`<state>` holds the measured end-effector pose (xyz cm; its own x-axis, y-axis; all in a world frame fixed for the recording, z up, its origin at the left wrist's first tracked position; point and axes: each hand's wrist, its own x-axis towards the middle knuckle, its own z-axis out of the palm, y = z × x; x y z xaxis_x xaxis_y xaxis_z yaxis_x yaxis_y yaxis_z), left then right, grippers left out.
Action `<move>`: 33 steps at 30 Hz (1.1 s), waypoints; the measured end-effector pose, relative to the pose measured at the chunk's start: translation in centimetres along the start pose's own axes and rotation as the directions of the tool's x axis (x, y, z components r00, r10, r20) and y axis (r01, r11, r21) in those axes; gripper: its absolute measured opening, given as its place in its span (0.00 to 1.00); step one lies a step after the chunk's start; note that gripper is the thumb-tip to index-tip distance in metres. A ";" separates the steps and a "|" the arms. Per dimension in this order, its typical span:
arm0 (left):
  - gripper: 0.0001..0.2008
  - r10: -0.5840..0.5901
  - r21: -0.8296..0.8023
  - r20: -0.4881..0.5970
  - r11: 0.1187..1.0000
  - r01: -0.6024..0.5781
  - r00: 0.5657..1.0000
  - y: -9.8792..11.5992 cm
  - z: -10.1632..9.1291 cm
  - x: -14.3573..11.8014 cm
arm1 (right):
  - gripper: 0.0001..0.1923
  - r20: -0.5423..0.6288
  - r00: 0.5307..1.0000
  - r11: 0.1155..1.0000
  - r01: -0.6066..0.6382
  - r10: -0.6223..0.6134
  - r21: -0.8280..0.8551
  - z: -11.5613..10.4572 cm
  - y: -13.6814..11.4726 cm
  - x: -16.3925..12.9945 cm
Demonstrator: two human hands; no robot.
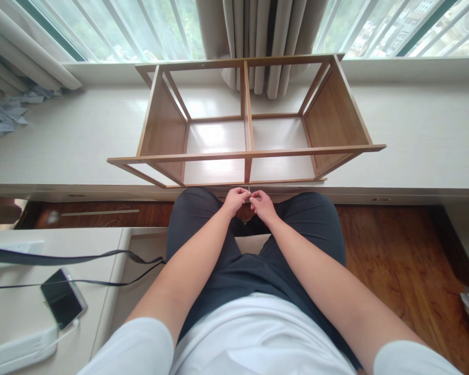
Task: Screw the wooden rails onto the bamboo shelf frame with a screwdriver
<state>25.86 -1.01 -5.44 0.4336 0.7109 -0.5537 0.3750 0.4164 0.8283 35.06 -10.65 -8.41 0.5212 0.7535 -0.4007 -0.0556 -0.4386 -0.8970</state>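
Note:
My left hand [236, 199] and my right hand [262, 204] meet between my knees, fingers pinched together. A thin metal piece [249, 189] pokes up from between the fingertips; it is too small to tell whether it is a screw or a tool. Just beyond the hands, a brown wooden frame [250, 154] lies on a white ledge [414, 130]. Solid panels close its two ends, and a divider [247, 104] crosses the middle. The hands are close to the lower edge of the frame; whether the metal piece touches it I cannot tell.
Curtains [258, 41] hang behind the frame, before the windows. Crumpled paper [8, 114] lies far left. On the left cabinet [101, 250] rest a phone [63, 298] and a white power strip [23, 349], with black straps [82, 258] across it. Wooden floor [391, 250] shows at right.

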 end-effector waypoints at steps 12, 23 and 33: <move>0.08 -0.061 -0.032 0.026 0.998 0.062 0.998 0.3 -0.1 0.0 | 0.11 -0.014 1.000 1.000 0.005 -0.005 -0.005 -0.1 -0.4 -0.1; 0.08 -0.041 -0.020 0.057 0.999 0.042 0.998 -0.3 -0.3 0.2 | 0.11 -0.004 1.000 1.000 0.004 -0.004 -0.004 0.0 -0.2 0.1; 0.07 -0.040 0.003 0.070 0.999 0.040 0.997 -0.4 0.0 0.3 | 0.13 0.003 1.000 1.000 0.017 -0.017 -0.017 -0.1 -0.5 -0.2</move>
<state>25.77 -0.97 -5.91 0.4742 0.6523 -0.5913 0.3944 0.4431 0.8051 35.12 -10.63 -7.87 0.5199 0.7619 -0.3863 -0.0328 -0.4341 -0.9003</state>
